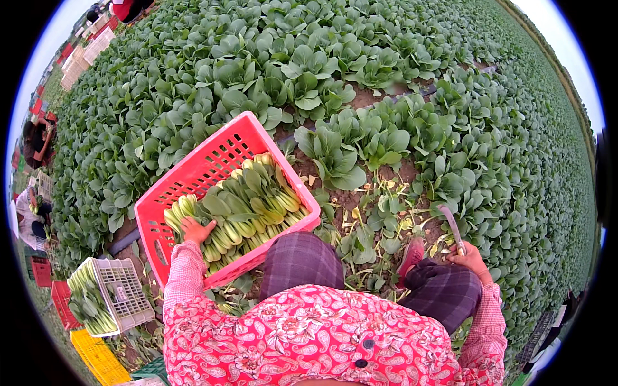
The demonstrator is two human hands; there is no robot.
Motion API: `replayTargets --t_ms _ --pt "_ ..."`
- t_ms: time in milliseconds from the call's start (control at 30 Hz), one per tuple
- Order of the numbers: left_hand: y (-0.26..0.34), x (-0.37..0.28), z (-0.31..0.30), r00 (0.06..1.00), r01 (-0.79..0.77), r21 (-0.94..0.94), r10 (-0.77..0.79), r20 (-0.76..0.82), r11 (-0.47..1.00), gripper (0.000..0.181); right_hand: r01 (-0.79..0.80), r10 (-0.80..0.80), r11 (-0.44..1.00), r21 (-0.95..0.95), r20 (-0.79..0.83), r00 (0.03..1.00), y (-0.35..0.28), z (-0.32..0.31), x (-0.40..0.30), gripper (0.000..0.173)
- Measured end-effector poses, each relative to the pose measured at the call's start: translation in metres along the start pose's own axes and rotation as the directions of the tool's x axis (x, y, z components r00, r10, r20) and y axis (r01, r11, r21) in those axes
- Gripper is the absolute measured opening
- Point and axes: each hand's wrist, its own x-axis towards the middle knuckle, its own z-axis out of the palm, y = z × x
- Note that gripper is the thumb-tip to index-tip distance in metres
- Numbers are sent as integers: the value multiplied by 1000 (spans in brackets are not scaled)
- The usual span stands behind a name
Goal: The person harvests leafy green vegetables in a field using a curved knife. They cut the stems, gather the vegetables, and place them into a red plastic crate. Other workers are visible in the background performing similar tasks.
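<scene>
A red plastic crate stands tilted in view beside my left knee, with rows of cut bok choy packed in it. My left hand rests on the heads at the crate's near left side, thumb spread from the fingers. In my right hand is the handle of a sickle, its curved blade pointing up and away from me. The blade is close to growing bok choy at the right of the cut patch.
Uncut bok choy plants stand ahead. Trimmed leaves litter the soil. A white crate of bok choy, a red crate and a yellow crate are at lower left. Other people work at the far left.
</scene>
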Motion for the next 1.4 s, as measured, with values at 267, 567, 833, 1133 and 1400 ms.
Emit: replayTargets --t_ms 267,567,833,1133,1400 --pt "17 -16 -84 995 -95 254 99 -2 963 64 149 -140 984 -95 96 985 -16 32 64 27" --pt "334 -193 -122 105 -968 -221 993 55 114 24 137 -152 980 147 95 984 -2 48 127 24" --pt "465 -165 88 226 -869 458 673 704 -187 23 276 -306 918 283 69 949 48 69 195 20" --pt "434 -78 79 603 -455 872 783 154 180 52 345 -342 937 54 338 876 80 126 256 42" --pt "388 -84 107 708 -384 814 705 -44 436 31 555 -513 832 -17 356 781 60 182 328 49"
